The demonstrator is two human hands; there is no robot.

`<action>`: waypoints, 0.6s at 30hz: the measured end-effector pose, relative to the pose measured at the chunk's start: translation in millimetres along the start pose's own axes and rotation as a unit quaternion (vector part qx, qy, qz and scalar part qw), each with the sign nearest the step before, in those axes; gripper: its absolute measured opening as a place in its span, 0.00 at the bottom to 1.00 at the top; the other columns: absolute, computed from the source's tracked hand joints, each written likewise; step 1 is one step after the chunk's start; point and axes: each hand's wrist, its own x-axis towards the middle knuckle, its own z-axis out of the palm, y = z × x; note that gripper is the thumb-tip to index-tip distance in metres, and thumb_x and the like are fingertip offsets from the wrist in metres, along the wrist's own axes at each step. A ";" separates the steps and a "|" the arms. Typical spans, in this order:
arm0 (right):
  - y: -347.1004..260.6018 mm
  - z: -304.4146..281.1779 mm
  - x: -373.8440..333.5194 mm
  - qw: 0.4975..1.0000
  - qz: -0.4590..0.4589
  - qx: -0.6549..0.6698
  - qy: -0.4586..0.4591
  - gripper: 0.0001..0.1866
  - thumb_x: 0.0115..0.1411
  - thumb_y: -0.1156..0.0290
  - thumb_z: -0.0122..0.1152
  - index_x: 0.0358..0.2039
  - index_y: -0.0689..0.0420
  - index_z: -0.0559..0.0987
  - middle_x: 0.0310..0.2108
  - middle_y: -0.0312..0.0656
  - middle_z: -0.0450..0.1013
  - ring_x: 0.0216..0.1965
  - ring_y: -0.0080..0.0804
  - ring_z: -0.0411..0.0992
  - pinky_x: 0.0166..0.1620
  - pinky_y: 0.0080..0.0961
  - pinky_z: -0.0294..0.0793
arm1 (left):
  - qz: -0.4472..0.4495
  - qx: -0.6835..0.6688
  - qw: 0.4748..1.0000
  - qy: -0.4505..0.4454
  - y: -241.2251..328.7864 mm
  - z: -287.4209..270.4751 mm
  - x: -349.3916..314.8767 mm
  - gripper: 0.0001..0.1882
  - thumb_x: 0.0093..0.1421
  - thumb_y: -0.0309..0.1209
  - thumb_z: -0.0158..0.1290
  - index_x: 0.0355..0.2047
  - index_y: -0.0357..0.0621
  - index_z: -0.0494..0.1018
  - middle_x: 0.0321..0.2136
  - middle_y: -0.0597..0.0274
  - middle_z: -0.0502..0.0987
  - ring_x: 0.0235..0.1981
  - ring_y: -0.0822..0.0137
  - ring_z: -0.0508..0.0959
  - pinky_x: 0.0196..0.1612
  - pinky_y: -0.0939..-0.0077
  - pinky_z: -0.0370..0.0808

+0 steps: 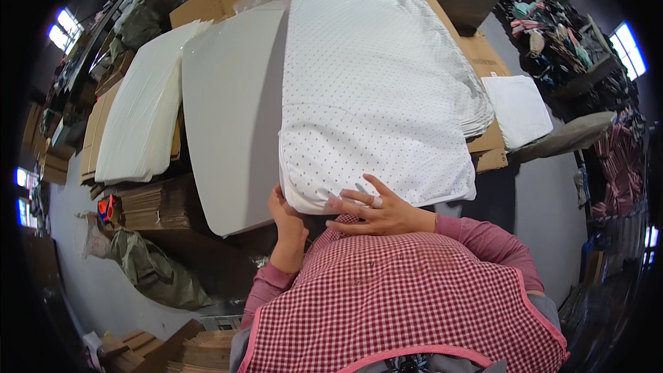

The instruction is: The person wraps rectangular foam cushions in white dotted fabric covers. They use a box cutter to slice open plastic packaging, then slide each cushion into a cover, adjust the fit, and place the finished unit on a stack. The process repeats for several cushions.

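Note:
A white cover with small grey dots point(373, 90) lies over a flat, rounded-corner pad in front of me. At its near left corner, my left hand point(287, 224) is closed on the cover's edge, its fingertips partly hidden by the fabric. My right hand point(387, 213), with a ring on one finger, lies along the near edge. Its fingers are spread and touch the cover's rim, gripping nothing that I can see. Just left of the cover is a smooth pale grey board point(231, 117) with rounded corners, partly under it.
White wrapped sheets point(141, 107) are stacked at the left, above flattened cardboard point(159, 207). Further layers with a shiny edge point(476, 107) show beyond the cover's right side. A small white folded stack point(518, 110) sits at the right. A green sack point(155, 269) lies on the floor.

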 end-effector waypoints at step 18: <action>11.6 -31.6 -0.3 0.977 0.166 -0.136 -0.010 0.20 0.58 0.70 0.53 0.51 0.51 0.79 0.66 0.40 0.59 0.59 0.37 0.66 0.58 0.49 0.66 | -0.193 0.013 0.972 -0.132 77.8 12.8 -13.1 0.14 0.71 0.35 0.42 0.42 0.35 0.69 0.36 0.54 0.78 0.35 0.63 0.81 0.38 0.66 0.83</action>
